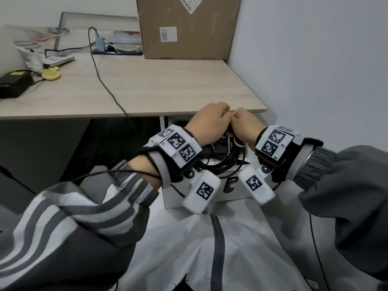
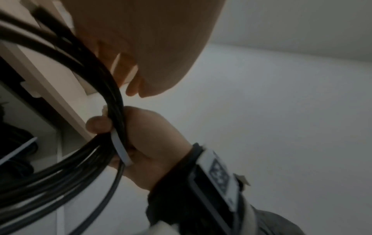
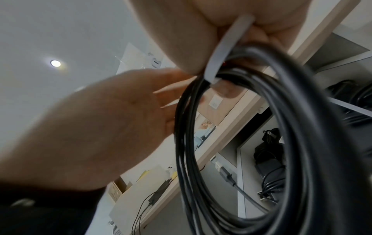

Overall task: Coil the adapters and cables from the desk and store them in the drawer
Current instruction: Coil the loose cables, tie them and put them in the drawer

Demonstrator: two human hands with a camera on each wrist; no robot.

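Note:
I hold a coil of black cable (image 1: pixel 222 162) (image 2: pixel 112 89) (image 3: pixel 302 127) in the air just in front of the desk edge, over the open white drawer (image 1: pixel 210 198). A white tie strap (image 2: pixel 120 147) (image 3: pixel 223 47) wraps the coil's top. My right hand (image 1: pixel 243 127) (image 2: pixel 145 135) grips the bundled strands and the strap. My left hand (image 1: pixel 210 118) (image 3: pixel 100 119) meets it from the left, fingers curled on the coil beside the strap. Black adapters with coiled leads (image 3: pixel 269 155) lie in the drawer below.
The wooden desk (image 1: pixel 168 87) carries a cardboard box (image 1: pixel 189 26) at the back, a black power adapter (image 1: pixel 12 82) at far left and a thin black cable (image 1: pixel 105 80) running off its front edge. A white wall stands close on the right.

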